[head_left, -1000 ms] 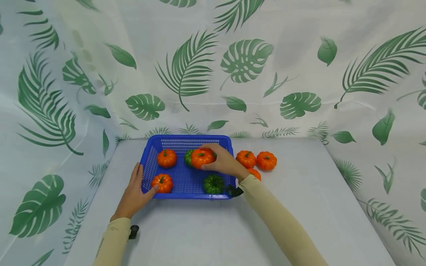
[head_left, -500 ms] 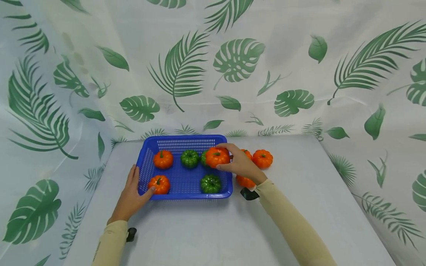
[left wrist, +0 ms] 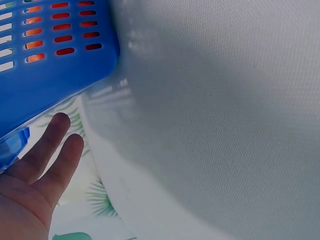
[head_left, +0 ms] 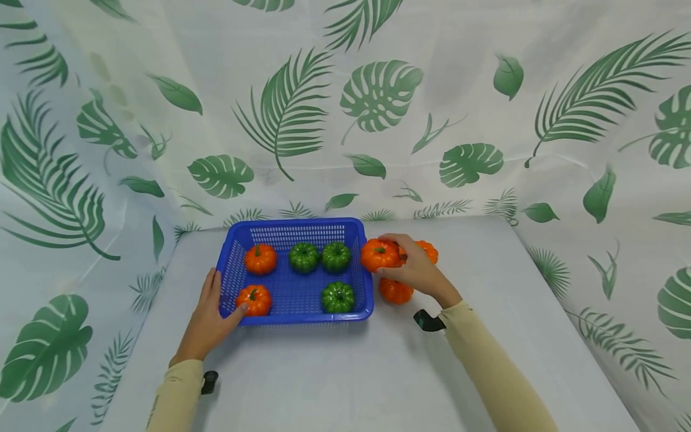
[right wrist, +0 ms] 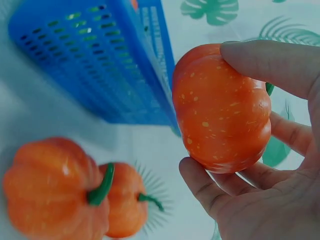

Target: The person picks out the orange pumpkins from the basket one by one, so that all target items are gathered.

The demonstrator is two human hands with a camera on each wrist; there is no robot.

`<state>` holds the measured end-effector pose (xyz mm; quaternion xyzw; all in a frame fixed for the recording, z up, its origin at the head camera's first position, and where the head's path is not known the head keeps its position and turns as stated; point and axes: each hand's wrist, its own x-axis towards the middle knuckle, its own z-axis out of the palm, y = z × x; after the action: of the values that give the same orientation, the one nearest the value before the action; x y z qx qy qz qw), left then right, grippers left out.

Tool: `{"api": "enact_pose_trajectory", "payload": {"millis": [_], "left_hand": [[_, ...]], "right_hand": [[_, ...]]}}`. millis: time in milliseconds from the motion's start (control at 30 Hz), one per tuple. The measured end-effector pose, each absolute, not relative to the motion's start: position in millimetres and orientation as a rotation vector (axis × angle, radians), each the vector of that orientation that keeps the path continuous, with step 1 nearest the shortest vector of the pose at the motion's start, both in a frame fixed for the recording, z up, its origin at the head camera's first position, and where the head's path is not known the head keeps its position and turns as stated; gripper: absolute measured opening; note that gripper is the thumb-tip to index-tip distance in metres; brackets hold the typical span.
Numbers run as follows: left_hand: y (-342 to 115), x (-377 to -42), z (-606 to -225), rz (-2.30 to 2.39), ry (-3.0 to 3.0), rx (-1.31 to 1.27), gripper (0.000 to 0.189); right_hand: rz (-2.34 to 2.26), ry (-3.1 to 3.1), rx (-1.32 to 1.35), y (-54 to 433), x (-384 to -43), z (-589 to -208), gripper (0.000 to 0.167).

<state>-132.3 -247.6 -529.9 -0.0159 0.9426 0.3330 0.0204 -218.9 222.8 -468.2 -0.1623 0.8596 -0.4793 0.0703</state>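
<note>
**Where the blue basket [head_left: 299, 320] ends at its right rim, the right hand [head_left: 412, 267] grips an orange pumpkin [head_left: 378, 256]**

As I follow the feeds remotely, I see that orange pumpkin held between thumb and fingers at the right rim; whether it touches the rim, I cannot tell. Near it, I make out at least two loose pumpkins [head_left: 396, 291] on the bench [head_left: 324, 372], all orange, one partly covered by the right hand. At the basket's left end, the left hand [head_left: 207, 321] lies with straight fingers along the outer wall, thumb at the front rim (my left wrist view shows two fingers plainly). Inside the basket I count three green pumpkins [head_left: 304, 258], two at the back and one front right, plus two orange pumpkins [head_left: 261, 260] at the left. Pale yellow sleeves [head_left: 502, 372] cover both forearms, and a leaf-printed backdrop [head_left: 459, 90] hangs behind.
</note>
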Motion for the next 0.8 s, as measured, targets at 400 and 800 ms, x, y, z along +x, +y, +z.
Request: {"api": "enact_pose_trajectory", "payload": {"millis": [400,800], "left_hand": [[-246,-130,-527,1.048,2.912,-0.056,0.110],[-244,-129,-524,1.061,2.904,-0.061,0.109]], "right_hand": [[-1.484,2.644,-0.312,267,-200,-488,0.071],[-1.461,2.686,-0.158,300,-179,-513,0.080]]}}
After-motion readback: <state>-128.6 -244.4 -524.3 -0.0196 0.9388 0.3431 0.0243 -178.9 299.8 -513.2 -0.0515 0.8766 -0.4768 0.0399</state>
